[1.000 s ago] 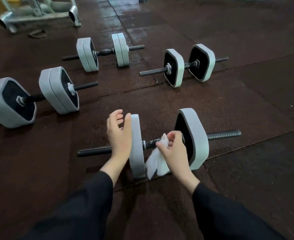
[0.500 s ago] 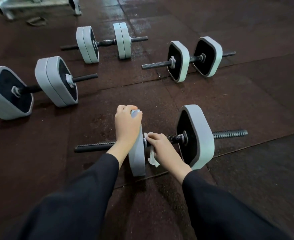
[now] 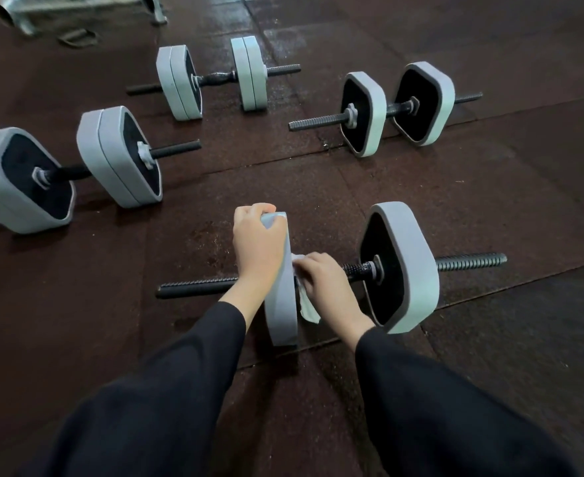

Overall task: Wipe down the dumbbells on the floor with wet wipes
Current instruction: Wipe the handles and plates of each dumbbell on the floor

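Head view: the left hand, flat against the nearest dumbbell's left plate 1 s ago, now curls over its top edge. The right hand pinches the wet wipe against the handle beside that plate, having slid left, so the handle pass looks nearly complete.

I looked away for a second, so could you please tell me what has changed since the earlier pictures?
The left hand moved from resting flat against the left plate to gripping its top edge. The right hand slid the wipe along the bar toward that plate. The other dumbbells stayed put.
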Action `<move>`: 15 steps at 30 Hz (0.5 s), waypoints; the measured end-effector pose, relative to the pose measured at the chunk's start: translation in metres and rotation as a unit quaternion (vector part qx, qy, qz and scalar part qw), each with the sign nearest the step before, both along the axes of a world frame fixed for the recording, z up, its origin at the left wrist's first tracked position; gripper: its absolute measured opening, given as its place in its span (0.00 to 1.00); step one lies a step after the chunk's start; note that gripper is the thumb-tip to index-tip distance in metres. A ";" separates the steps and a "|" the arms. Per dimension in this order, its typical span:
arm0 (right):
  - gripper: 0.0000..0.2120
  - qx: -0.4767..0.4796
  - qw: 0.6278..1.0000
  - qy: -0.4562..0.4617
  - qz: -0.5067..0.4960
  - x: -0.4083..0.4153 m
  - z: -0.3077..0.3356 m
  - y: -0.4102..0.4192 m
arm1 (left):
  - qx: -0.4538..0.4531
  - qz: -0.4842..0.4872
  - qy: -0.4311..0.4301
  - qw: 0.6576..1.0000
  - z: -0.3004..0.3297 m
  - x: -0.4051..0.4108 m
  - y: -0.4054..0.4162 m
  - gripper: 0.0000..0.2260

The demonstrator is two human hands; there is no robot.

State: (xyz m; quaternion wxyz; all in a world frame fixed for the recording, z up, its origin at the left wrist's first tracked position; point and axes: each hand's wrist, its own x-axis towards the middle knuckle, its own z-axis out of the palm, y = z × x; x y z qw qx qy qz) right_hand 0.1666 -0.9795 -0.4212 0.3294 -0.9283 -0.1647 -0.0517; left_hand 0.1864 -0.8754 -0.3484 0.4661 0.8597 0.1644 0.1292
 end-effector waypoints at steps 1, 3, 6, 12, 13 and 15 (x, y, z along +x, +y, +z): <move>0.09 0.001 1.000 0.008 -0.007 0.005 0.003 0.004 | 0.000 0.002 0.001 1.000 0.000 0.000 0.000 0.11; 0.06 0.000 1.000 0.015 -0.018 0.006 0.004 0.005 | 0.003 0.001 0.001 1.000 -0.001 -0.001 0.000 0.12; 0.02 -0.014 1.000 0.016 -0.004 -0.008 -0.002 -0.008 | 0.001 -0.002 -0.001 1.000 -0.001 -0.002 0.001 0.12; 0.08 -0.061 0.992 -0.029 -0.107 -0.014 -0.009 -0.031 | -0.009 0.002 0.001 1.000 -0.001 -0.002 0.000 0.13; 0.09 -0.066 0.989 -0.024 -0.131 -0.011 -0.004 -0.035 | -0.009 0.002 0.000 1.000 -0.001 -0.002 0.000 0.13; 0.10 -0.083 0.985 -0.001 -0.152 -0.001 0.001 -0.040 | -0.009 0.002 -0.002 1.000 -0.001 -0.001 0.000 0.13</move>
